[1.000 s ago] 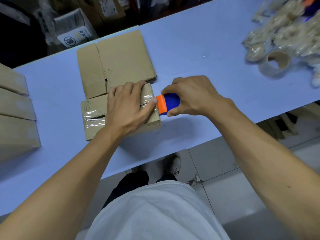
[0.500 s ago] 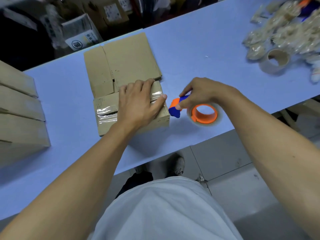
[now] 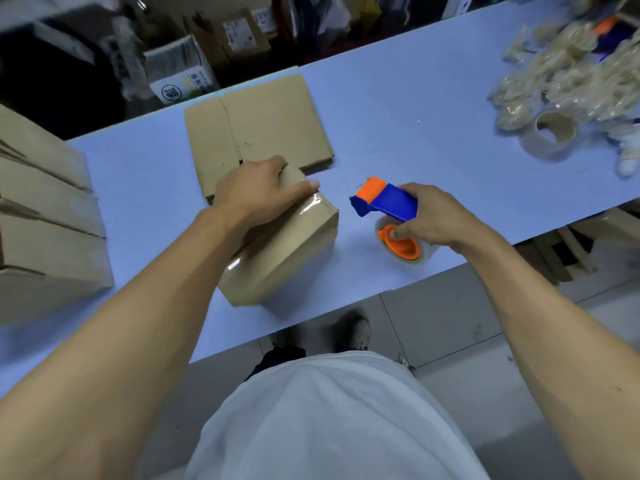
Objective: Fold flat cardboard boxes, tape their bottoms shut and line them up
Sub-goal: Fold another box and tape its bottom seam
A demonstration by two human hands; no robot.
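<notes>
The left hand point(image 3: 258, 195) grips the far end of the taped cardboard box point(image 3: 284, 251), fingers curled over its top edge and thumb lying along the shiny tape strip. The box sits tilted on the blue table point(image 3: 398, 140), its near end toward the person; judging by that hold, the hand is set to turn or carry the box away now that a strip of clear tape covers the seam.

The right hand point(image 3: 440, 220) clasps the tape dispenser point(image 3: 388, 202), a blue handle with an orange head, just to the right of the box and apart from it. A fingertip presses into the orange hub of the clear tape roll point(image 3: 401, 244) below the handle, probably to keep the roll from spinning.

Just beyond the left hand's knuckles lies a stack of flat cardboard blanks point(image 3: 263, 123), close enough to reach for the next one. Well to the left of that grip, finished boxes point(image 3: 45, 216) stand side by side in a row, where this box most likely belongs.

Far to the right of the dispenser hand, a spare tape roll point(image 3: 550, 136) rests by a heap of crumpled clear plastic bags point(image 3: 568, 77). Behind the table the room is dim and crowded with labelled cartons point(image 3: 180, 77); below its near edge shows a grey tiled floor point(image 3: 450, 323).
</notes>
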